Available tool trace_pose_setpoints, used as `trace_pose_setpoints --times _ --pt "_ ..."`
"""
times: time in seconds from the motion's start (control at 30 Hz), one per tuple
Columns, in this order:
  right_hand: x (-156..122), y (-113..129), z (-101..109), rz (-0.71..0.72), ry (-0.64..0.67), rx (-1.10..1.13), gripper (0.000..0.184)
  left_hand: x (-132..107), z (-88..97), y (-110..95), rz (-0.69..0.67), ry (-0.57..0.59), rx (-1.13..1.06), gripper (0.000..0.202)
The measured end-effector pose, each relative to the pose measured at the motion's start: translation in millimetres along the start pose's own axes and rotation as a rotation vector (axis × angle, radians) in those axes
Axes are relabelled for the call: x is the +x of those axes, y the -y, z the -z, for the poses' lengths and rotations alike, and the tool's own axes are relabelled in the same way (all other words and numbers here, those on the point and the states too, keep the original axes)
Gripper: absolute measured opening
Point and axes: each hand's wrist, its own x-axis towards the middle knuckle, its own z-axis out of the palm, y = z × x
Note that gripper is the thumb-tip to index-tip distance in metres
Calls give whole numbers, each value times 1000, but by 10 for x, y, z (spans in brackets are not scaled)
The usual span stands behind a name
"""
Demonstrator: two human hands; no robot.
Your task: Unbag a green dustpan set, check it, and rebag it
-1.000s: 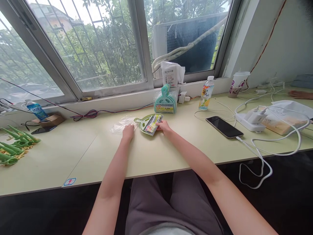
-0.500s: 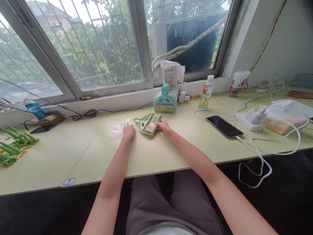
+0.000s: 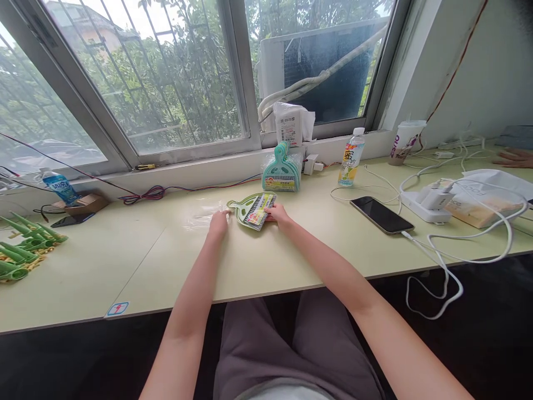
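Note:
My right hand [image 3: 278, 214] is closed on the right edge of a green mini dustpan and brush set [image 3: 251, 211], which carries a colourful label. The set lies tilted on the table, its handle pointing left. Beside that handle, my left hand [image 3: 219, 223] has its fingers drawn together on a clear plastic bag [image 3: 199, 215]. The bag spreads out flat to the left of the hand, and its exact outline is hard to make out. Behind them, a stack of teal dustpan sets [image 3: 282, 171] in clear wrap stands upright against the window ledge.
A drink bottle [image 3: 351, 157], a phone [image 3: 382, 215], a power strip [image 3: 427, 208] and white cables are on the right. A paper cup [image 3: 406, 143] stands farther back, near another person's hand [image 3: 514, 159]. Green plastic parts [image 3: 25, 250] sit at far left.
My left hand has drawn its fingers in and shifted slightly; the plastic bag now looks flatter and more stretched. My right hand and the dustpan set have hardly moved.

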Motion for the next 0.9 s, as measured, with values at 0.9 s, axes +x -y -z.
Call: trace_pose_setpoints --times 0.9 --pt "65 -33 -8 147 116 14 13 -62 64 -411 -436 -329 -284 62"
